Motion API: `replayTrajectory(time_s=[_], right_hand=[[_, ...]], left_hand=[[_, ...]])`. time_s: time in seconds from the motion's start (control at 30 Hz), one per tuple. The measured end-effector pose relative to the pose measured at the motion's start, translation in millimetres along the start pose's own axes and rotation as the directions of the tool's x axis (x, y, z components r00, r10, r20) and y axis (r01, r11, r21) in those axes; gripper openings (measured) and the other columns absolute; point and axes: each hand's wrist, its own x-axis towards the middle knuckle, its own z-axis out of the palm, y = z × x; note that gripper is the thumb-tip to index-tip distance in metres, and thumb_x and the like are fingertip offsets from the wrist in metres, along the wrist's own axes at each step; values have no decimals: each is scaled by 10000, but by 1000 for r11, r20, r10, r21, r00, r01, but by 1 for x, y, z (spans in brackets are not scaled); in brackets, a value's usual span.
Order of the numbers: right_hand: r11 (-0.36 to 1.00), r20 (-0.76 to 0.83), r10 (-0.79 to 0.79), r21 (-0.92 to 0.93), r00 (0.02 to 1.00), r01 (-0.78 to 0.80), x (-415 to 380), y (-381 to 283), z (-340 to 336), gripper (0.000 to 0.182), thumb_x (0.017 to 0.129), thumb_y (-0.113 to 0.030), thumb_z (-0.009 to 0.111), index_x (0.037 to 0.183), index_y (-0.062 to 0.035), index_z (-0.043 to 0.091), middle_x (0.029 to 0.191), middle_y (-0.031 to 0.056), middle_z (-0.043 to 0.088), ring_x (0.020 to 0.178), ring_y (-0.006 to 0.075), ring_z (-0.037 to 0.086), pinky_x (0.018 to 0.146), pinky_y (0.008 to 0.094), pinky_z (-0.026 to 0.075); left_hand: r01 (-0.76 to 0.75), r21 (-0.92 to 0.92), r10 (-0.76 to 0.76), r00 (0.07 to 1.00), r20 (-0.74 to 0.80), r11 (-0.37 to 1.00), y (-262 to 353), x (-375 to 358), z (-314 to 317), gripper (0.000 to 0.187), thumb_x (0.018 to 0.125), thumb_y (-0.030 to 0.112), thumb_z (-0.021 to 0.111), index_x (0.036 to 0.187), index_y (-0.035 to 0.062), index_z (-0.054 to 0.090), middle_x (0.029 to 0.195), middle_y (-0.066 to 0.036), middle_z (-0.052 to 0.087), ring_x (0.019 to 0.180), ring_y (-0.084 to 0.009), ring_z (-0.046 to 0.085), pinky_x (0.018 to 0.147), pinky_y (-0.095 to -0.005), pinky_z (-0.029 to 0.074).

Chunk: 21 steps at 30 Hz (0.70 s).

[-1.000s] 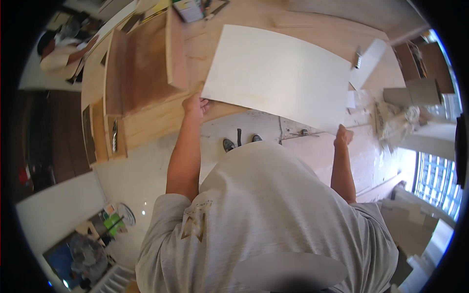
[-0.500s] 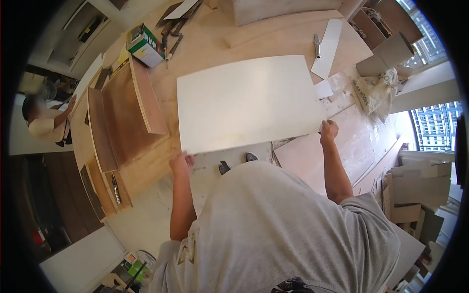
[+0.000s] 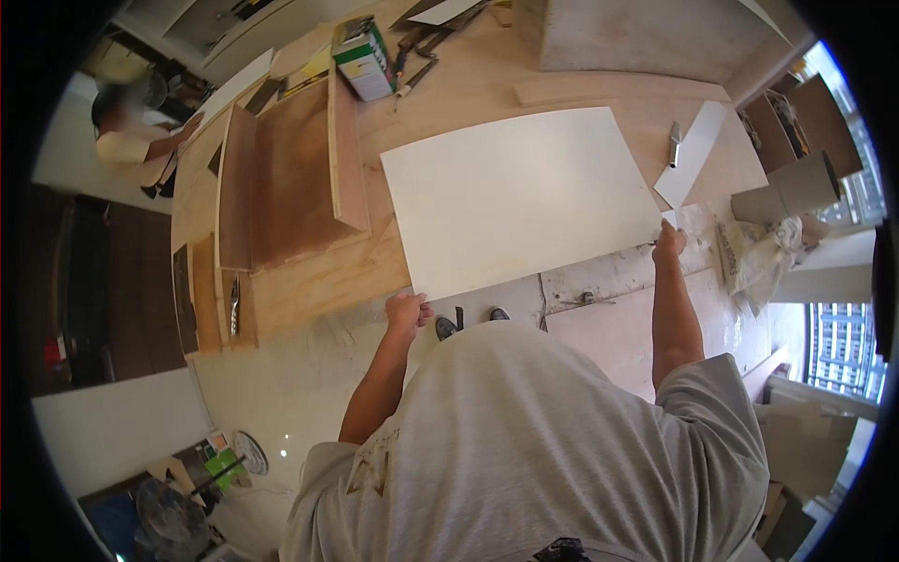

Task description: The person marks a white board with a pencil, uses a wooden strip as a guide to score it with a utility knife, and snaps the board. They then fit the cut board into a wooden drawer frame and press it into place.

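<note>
A large white rectangular board [image 3: 524,201] lies over the plywood worktop in front of me, its near edge at my side. My left hand [image 3: 408,311] is closed on its near left corner. At the near right corner, my right hand [image 3: 669,241] grips the board's edge; its fingertips are partly hidden. Beyond the board's right side, a silver utility knife [image 3: 674,145] rests close to a narrow white strip [image 3: 693,155]. An open brown wooden box frame [image 3: 290,178] stands to the left of the board.
A green and white tin [image 3: 367,70] and several hand tools [image 3: 417,61] sit on the far side of the worktop [image 3: 309,314]. Another person [image 3: 140,145] works at the far left. A grey bucket [image 3: 787,192] and a white sack [image 3: 754,262] stand at the right.
My view has turned, so the surroundings sit further right in it. Against the worktop, the board has shifted slightly left, away from the knife. Both hands keep their hold on its near corners.
</note>
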Motion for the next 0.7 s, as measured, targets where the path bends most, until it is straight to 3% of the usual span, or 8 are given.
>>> replayTrajectory(time_s=[0.1,0.13,0.23,0.4,0.5,0.7], right_hand=[[965,115,141,207,983,-163,-12,21,5,485,856,-116,682,1265,97,533,1193,181,639,1018,307,656,877,424,538],[955,144,243,140,959,-263,-57,-11,2,423,895,-110,655,1261,58,527,1234,177,613,1074,320,642,871,491,553],[878,245,366,228,898,-421,-86,-2,4,410,926,-111,630,1290,33,506,1266,168,590,1107,349,630,859,531,561],[849,273,416,226,867,-478,-97,4,11,391,968,-120,587,1314,27,482,1290,223,559,1187,402,588,945,586,547],[859,340,419,153,842,-489,-100,0,6,372,985,-134,561,1310,30,482,1294,224,554,1188,402,586,934,560,563],[861,340,411,159,846,-482,-90,6,7,293,1019,-123,512,1262,34,464,1234,201,580,1116,369,633,942,563,566]], left_hand=[[3,-58,-3,1000,0,998,-2,-3,1,120,916,129,652,930,18,609,790,-102,664,648,-216,687,490,-323,485],[-1,-76,1,1000,-6,997,-4,-1,0,121,918,131,651,935,18,611,789,-100,664,648,-216,687,491,-323,486],[0,-112,-1,1000,-11,994,-15,4,0,143,910,139,663,963,13,620,805,-102,666,663,-226,685,507,-335,499],[2,-73,-2,1000,-11,997,-15,14,-1,163,894,142,681,974,11,627,835,-110,669,686,-239,677,549,-365,523],[28,-126,-31,999,-22,992,-18,23,0,84,908,99,662,929,44,603,753,-77,652,623,-204,671,497,-328,495],[17,-125,-25,998,-60,992,-11,17,3,161,895,83,658,1024,18,588,809,-102,648,680,-261,673,557,-373,529]])
